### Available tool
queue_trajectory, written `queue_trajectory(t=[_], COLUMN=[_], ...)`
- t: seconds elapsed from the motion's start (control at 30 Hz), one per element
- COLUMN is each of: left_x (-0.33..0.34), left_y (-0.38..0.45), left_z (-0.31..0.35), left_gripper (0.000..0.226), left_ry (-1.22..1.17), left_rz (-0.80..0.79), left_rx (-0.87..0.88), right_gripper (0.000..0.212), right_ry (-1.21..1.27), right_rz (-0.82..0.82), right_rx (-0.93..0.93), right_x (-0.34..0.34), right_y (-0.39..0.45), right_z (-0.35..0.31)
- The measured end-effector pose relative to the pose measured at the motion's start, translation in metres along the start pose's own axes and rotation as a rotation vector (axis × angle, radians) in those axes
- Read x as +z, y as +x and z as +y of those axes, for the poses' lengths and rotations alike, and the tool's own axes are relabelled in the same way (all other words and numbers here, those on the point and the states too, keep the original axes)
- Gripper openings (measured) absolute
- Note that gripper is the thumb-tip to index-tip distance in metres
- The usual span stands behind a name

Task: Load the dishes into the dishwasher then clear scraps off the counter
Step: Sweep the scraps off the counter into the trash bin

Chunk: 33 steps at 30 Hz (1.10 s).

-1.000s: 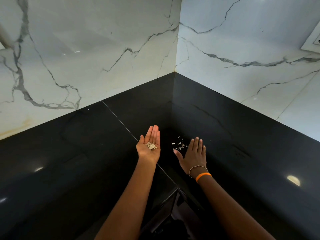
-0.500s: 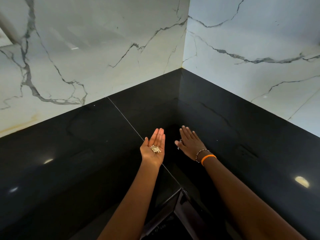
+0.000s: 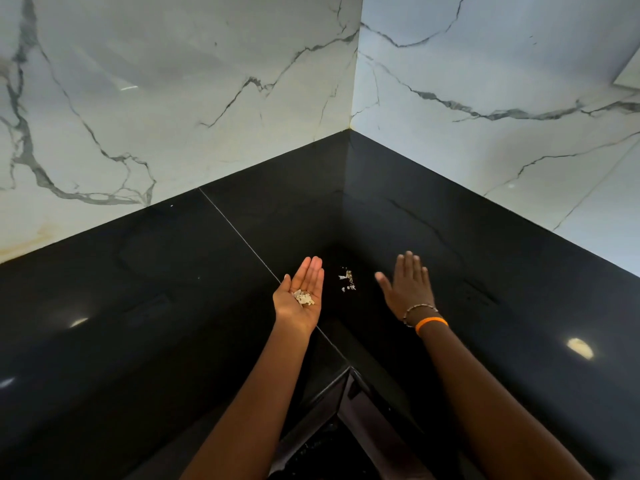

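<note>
The right hand (image 3: 408, 285) is swinging back to 3 o'clock of the scraps (image 3: 347, 279) on the black table (image 3: 173, 306), fingers straight and together. The left hand (image 3: 300, 299) is lying palm-up, fingers together, cradling more bits (image 3: 304, 297).

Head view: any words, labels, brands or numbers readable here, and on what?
None: no text shows anywhere.
Wall: grey veins only.
Counter: plain black, light glints only.
Orange band and bead bracelet on the right hand: no print visible.
Left hand: holds scraps; more scraps lie unmarked on the counter.
</note>
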State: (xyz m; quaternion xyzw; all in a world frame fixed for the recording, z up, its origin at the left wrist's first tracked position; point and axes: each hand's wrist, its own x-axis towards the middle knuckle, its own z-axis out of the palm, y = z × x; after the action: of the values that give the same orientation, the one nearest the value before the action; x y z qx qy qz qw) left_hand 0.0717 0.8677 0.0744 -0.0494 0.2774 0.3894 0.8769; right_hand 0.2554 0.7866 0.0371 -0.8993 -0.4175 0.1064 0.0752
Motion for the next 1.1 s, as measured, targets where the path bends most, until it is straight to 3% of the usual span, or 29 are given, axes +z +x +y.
queue_trajectory(t=[0.1,0.23,0.3,0.37,0.47,0.7,0.87,1.0,1.1], left_x=[-0.001,-0.001,-0.001,-0.002,-0.003,-0.004,-0.003,-0.002,0.0], left_y=[-0.002,-0.004,-0.005,-0.004,-0.006,-0.011,-0.014,-0.015,-0.016], left_z=[0.002,0.0,-0.002,-0.001,0.002,0.016,0.016,0.014,0.011], left_gripper=[0.048,0.048,0.048,0.048,0.047,0.047,0.046,0.044,0.043], left_ry=[-0.012,-0.016,-0.012,-0.016,-0.028,-0.091,-0.087,-0.071,-0.062], left_rz=[0.005,0.013,0.017,0.021,0.027,0.077,0.038,0.021,0.013], left_rx=[0.011,-0.001,0.0,0.003,0.02,0.102,0.07,0.051,0.042], right_gripper=[0.07,0.067,0.069,0.075,0.083,0.077,0.074,0.065,0.047], right_ry=[-0.076,-0.054,-0.028,-0.02,-0.035,0.004,0.326,0.065,-0.102], right_rz=[-0.036,-0.115,-0.055,0.053,0.017,-0.038,-0.054,-0.128,0.015], right_rx=[-0.217,-0.352,-0.311,-0.14,-0.018,-0.105,-0.194,-0.362,-0.378], right_x=[0.012,0.012,0.01,0.015,0.029,0.024,0.005,0.004,0.006], right_y=[-0.005,-0.009,-0.02,-0.039,-0.066,-0.031,-0.014,-0.016,-0.024], right_z=[-0.037,-0.052,-0.05,-0.052,-0.068,-0.094,-0.082,-0.082,-0.089])
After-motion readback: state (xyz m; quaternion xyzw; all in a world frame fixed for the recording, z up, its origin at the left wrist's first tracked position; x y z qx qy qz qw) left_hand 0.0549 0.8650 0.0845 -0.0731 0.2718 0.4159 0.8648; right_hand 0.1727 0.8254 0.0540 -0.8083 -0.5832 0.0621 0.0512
